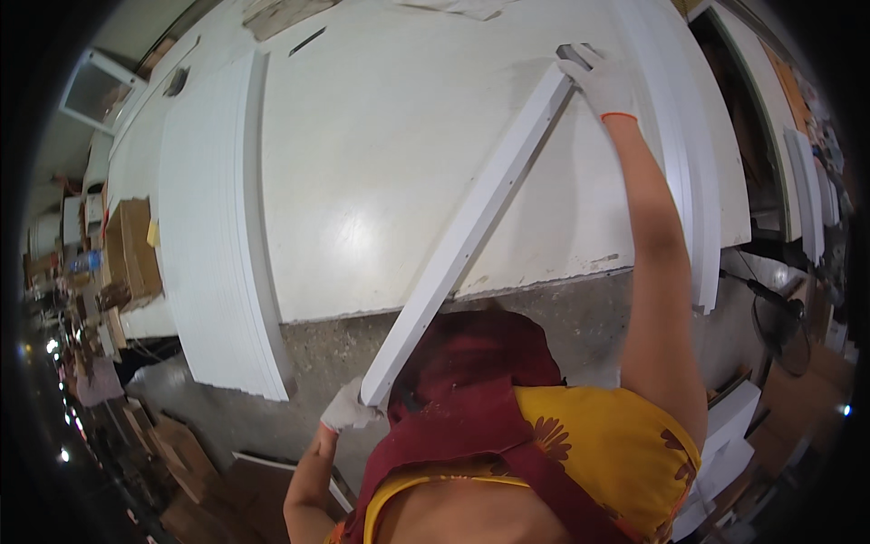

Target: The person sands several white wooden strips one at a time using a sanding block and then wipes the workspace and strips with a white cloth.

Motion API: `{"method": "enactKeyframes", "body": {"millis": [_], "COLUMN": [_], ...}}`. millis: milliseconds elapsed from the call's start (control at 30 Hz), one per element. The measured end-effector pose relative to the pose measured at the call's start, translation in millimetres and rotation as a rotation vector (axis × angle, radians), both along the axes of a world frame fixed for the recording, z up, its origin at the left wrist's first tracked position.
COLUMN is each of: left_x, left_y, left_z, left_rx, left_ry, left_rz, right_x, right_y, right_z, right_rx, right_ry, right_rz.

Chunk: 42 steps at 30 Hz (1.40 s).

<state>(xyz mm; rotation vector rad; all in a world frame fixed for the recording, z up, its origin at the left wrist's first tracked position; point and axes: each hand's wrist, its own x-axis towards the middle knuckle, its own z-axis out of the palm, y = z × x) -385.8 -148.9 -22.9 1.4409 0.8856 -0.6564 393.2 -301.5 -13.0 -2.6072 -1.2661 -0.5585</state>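
Note:
A long white bar with small holes along its side slants from near my body to the far right of the white table. At its near end, beyond the table's front edge, my left hand, in a pale glove, is closed around the bar. My right hand, gloved with an orange cuff, reaches to the far end. Its fingers are closed on a small dark grey block right at the bar's tip, and touch the bar. Whether the block is joined to the bar, I cannot tell.
Long white strips lie stacked at the left, their ends jutting past the front edge of the table. More white strips lie along the right side. A thin dark strip lies at the back. A cardboard box stands far left.

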Motion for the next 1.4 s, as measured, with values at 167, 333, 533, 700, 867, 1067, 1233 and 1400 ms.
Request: {"method": "enactKeyframes", "body": {"millis": [167,333,533,700,867,1067,1233,1400], "left_x": [11,11,18,0,-4,-2,10,3], "left_y": [6,12,11,3,-19,-31,-36,-44], "left_z": [6,-6,-4,-21,-35,-39,-49,-48], "left_rx": [-0.223,-0.425,-0.624,-0.761,-0.693,-0.305,-0.114,-0.630], "left_ry": [-0.058,-0.275,-0.443,-0.422,-0.477,-0.761,-0.793,-0.687], "left_rz": [0.115,0.171,0.274,0.511,0.731,0.690,0.544,0.760], "right_x": [-72,-201,-435,-526,-436,-585,-673,-612], "right_y": [33,38,42,44,43,59,58,58], "right_z": [25,28,60,70,60,68,42,81], "right_rx": [0.005,0.171,0.111,0.078,0.244,-0.074,-0.304,-0.218], "right_ry": [0.003,0.111,0.319,0.553,0.363,0.457,0.610,0.588], "right_rz": [-0.113,0.206,0.643,0.839,0.437,1.011,1.302,1.170]}}
